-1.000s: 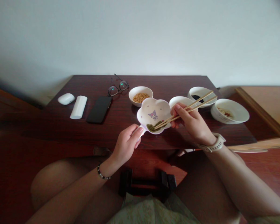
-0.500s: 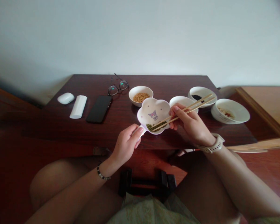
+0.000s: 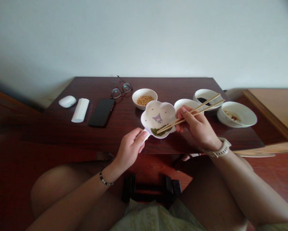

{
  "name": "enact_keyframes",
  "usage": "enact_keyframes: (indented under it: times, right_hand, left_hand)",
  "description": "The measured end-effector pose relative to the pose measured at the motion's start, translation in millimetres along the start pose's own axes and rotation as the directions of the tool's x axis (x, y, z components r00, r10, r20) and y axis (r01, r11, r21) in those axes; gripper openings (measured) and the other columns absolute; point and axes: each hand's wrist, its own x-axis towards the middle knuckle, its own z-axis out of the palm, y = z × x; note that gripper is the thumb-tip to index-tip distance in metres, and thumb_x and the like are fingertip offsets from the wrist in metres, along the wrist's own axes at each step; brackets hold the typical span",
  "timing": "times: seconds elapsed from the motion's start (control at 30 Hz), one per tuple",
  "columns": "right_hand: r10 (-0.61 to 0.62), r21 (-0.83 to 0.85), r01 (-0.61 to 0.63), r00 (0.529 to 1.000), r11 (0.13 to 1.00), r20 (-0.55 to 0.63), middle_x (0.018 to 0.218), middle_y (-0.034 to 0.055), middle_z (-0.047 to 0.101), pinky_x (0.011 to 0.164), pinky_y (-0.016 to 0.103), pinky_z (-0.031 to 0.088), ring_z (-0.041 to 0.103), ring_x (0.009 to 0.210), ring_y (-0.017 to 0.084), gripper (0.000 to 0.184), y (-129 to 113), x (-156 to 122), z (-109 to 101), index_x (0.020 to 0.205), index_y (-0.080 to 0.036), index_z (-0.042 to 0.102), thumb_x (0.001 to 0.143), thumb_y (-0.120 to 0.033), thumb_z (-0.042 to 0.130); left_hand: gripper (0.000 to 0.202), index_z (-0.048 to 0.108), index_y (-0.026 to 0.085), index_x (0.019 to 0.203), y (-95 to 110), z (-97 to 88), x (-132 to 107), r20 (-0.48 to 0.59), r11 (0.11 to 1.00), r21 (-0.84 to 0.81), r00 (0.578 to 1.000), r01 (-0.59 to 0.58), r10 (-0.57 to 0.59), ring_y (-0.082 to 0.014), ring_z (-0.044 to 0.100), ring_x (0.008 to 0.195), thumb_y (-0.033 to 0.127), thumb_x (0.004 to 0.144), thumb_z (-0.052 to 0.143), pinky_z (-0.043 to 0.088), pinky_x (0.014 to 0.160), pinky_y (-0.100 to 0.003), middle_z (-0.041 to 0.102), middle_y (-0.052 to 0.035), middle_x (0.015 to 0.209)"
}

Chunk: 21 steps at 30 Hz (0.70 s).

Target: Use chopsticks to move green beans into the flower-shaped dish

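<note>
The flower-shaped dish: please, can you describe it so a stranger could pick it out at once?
On the dark wooden table, just in front of the round bowl of soybeans, the left hand holds a white flower-shaped dish by its handle. Unlike the round bowls, it has petal-like edges, a small printed cartoon figure, and green mung beans under the chopsticks from the right hand.

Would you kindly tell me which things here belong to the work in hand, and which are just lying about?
In use: left hand holding a flower-shaped dish of green beans; right hand holding wooden chopsticks; bowl of yellow beans; bowl of black seeds.

Lying about: glasses, black phone, white tube, white oval case.
</note>
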Motion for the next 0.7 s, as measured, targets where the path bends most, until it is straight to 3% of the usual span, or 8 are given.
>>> enact_keyframes:
  times: [0.13,0.37,0.7]
  right_hand:
    - [-0.013,0.017,0.013,1.0,1.0,-0.016,0.064,-0.0005,0.062,0.051,0.026,0.044,0.059,0.056,0.013,0.037,-1.6,0.4,0.2,0.085,-0.022,0.06,0.106,-0.054,0.058]
    - [0.01,-0.002,-0.01,0.998,1.0,0.055,0.064,0.0005,0.067,0.055,0.027,0.045,0.059,0.056,0.014,0.037,2.1,-0.8,1.1,0.088,-0.023,0.06,0.107,-0.054,0.055]
    - [0.002,0.011,-0.002,1.0,1.0,0.028,0.064,0.0,0.065,0.053,0.026,0.044,0.059,0.056,0.013,0.037,1.8,-1.2,0.6,0.087,-0.023,0.06,0.107,-0.054,0.056]
  left_hand:
    - [0.04,0.054,0.02,0.079,0.2,0.0,-0.3,0.001,1.0,0.001,1.0,-0.002,0.002,-0.0093,0.04,0.048,0.047,0.109,0.054,0.031,0.051,-0.025,0.044,0.0073,0.054]
    - [0.04,0.052,0.02,0.079,0.3,1.4,-0.1,-0.007,1.0,-0.012,1.0,0.002,-0.002,-0.0089,0.04,0.05,0.046,0.109,0.055,0.03,0.051,-0.025,0.044,0.0074,0.056]
    - [0.039,0.052,0.021,0.079,0.7,0.5,0.2,-0.003,1.0,-0.009,1.0,-0.001,0.001,-0.0091,0.04,0.049,0.046,0.108,0.055,0.03,0.05,-0.025,0.044,0.0072,0.055]
